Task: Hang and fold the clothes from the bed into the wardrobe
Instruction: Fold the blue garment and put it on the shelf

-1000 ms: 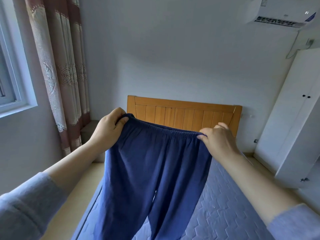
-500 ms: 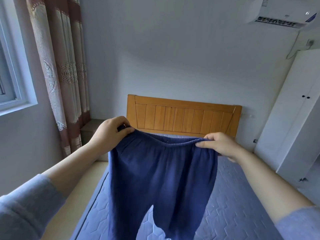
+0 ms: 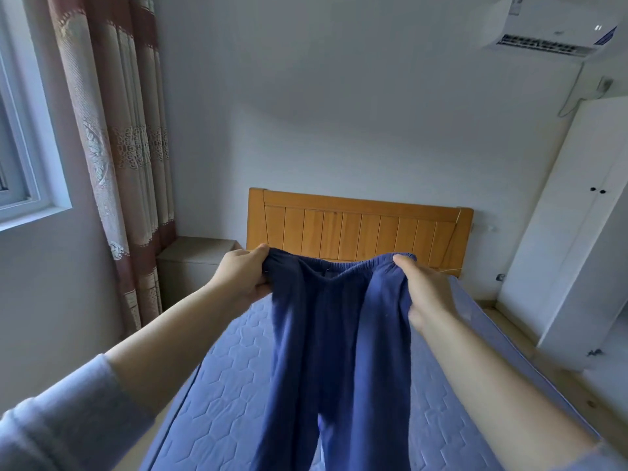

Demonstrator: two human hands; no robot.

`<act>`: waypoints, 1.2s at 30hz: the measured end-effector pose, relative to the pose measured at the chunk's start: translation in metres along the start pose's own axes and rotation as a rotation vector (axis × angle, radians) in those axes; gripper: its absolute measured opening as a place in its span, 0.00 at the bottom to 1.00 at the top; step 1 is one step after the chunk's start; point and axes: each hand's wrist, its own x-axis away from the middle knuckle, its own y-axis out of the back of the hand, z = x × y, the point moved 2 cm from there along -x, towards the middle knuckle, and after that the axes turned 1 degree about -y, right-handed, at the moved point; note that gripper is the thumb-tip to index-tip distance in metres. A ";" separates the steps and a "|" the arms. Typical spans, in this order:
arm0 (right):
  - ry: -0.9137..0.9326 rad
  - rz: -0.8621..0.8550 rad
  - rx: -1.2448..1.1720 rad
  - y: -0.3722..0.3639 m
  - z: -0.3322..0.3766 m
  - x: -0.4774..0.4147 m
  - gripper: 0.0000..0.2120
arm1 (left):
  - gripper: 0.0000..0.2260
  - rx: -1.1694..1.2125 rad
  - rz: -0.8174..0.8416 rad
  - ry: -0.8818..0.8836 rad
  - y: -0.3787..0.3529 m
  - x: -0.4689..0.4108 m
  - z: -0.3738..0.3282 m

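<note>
Gripping blue trousers [image 3: 339, 351] by the elastic waistband, one hand at each end. Left hand [image 3: 243, 277] closed round the left end, cloth bunched inside the curled fingers. Right hand [image 3: 426, 294] closed round the right end, cloth gathered under the palm. Waistband slack, sagging between the two grips. Held in the air above the bed [image 3: 231, 385], legs hanging down and out of view at the bottom edge. Cannot tell whether the leg ends touch the mattress.

Noted around:
- wooden headboard [image 3: 360, 229] just behind the waistband
- small bedside cabinet [image 3: 193, 256] left of the headboard
- patterned curtain [image 3: 119, 130] and window [image 3: 30, 185] at left
- white wardrobe [image 3: 577, 232] at right, doors closed, well apart from the trousers
- air conditioner [image 3: 550, 25] high on the wall
</note>
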 end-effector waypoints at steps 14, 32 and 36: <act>0.283 0.522 0.184 -0.026 -0.014 0.077 0.11 | 0.07 -0.286 0.203 -0.292 -0.031 0.056 0.018; 0.376 0.746 0.271 -0.025 -0.006 0.070 0.03 | 0.04 -0.353 0.320 -0.319 -0.013 0.047 0.011; 0.230 0.868 0.285 -0.024 -0.005 0.067 0.10 | 0.05 -0.396 0.363 -0.384 -0.009 0.046 0.005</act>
